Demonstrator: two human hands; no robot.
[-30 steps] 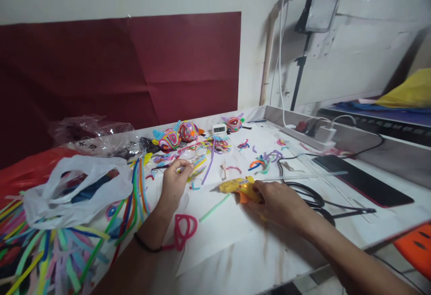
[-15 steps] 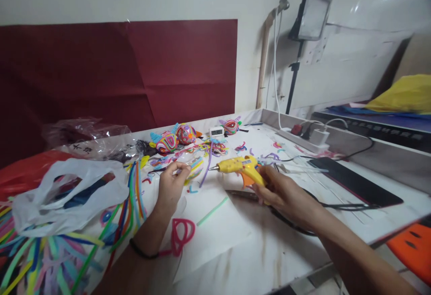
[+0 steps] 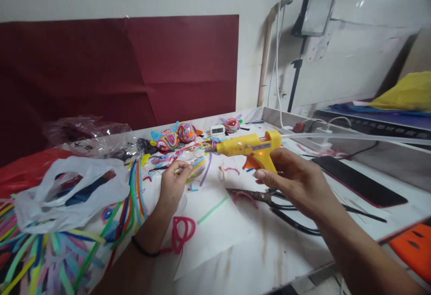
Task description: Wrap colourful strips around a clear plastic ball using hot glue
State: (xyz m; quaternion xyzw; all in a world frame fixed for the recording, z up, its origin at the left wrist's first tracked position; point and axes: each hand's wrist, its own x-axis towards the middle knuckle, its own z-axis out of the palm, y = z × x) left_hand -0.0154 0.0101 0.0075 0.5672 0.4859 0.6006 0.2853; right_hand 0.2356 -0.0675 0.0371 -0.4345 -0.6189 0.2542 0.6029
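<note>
My right hand grips a yellow hot glue gun, its nozzle pointing left. A long clear glue stick runs out of the back of the gun, and an orange light shows near its trigger. My left hand is closed in a pinch just left of the nozzle. By its fingertips is a yellow, striped piece of pipe cleaners; whether the fingers hold it is unclear. Black-handled scissors lie beneath my right hand. A green pipe cleaner rests on the white sheet.
Colourful pipe-cleaner figures stand at the back beside a small digital clock. Pipe cleaners and a white plastic bag fill the left side. A black flat device and a power strip are on the right.
The glue gun has come up and closer in my right hand, with its tip still near my left hand. More of the scissors now shows. My left hand has barely moved.
</note>
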